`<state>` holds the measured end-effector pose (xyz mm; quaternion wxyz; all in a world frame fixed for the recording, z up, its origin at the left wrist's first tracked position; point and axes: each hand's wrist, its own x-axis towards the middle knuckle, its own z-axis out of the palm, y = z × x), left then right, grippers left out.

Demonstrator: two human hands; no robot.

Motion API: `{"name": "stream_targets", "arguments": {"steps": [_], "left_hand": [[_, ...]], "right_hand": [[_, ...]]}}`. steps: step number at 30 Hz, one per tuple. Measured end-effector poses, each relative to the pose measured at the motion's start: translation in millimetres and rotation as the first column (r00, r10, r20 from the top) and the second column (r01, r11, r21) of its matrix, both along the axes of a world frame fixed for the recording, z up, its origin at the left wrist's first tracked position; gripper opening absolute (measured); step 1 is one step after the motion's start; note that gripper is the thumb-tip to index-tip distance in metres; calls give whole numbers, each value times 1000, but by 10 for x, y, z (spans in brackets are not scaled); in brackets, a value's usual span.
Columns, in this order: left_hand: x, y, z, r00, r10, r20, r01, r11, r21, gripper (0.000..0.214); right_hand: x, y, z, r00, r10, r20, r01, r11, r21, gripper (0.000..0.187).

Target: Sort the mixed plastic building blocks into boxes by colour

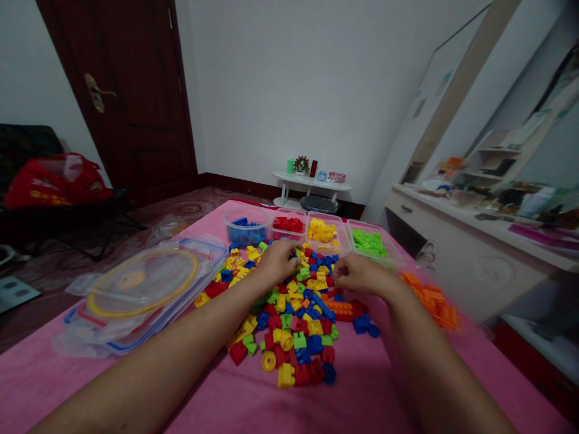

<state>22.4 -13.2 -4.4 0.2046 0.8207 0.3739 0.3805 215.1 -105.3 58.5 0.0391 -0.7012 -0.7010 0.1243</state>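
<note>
A mixed pile of toy building bricks (289,304) in red, yellow, blue and green lies across the pink cloth. My left hand (279,259) is over the far part of this pile, its fingers curled towards the thumb. Something dark may be between those fingertips, too small to make out. At the pile's right side my right hand (359,273) has its fingers drawn together in a pinch; what they hold, if anything, is hidden. An orange brick (340,309) and a few blue pieces (362,324) lie below it.
Behind the pile stand clear containers with blue bricks (246,232), red bricks (288,225), yellow bricks (322,230) and green bricks (368,242). Orange bricks (432,300) are grouped at the right. Stacked clear lids (145,283) lie left. A dresser (452,241) stands right of the table.
</note>
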Motion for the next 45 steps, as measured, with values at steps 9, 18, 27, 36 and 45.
{"name": "stream_targets", "arguments": {"steps": [9,18,27,36,45], "left_hand": [[3,1,230,575,362,734,554,488,-674,3],[-67,-39,322,599,361,715,694,212,-689,26],[11,-173,313,737,193,648,581,309,-753,23],[-20,-153,326,656,239,716,720,86,-688,24],[-4,-125,275,679,319,662,648,164,-744,7]], "right_hand": [[-114,292,-427,991,125,-45,-99,922,375,30],[-92,253,-418,998,58,1,-55,935,349,17],[-142,175,-146,995,-13,-94,57,875,481,17],[-183,136,21,964,127,-232,27,825,565,22],[41,-161,88,991,-32,129,25,998,57,15]]}}
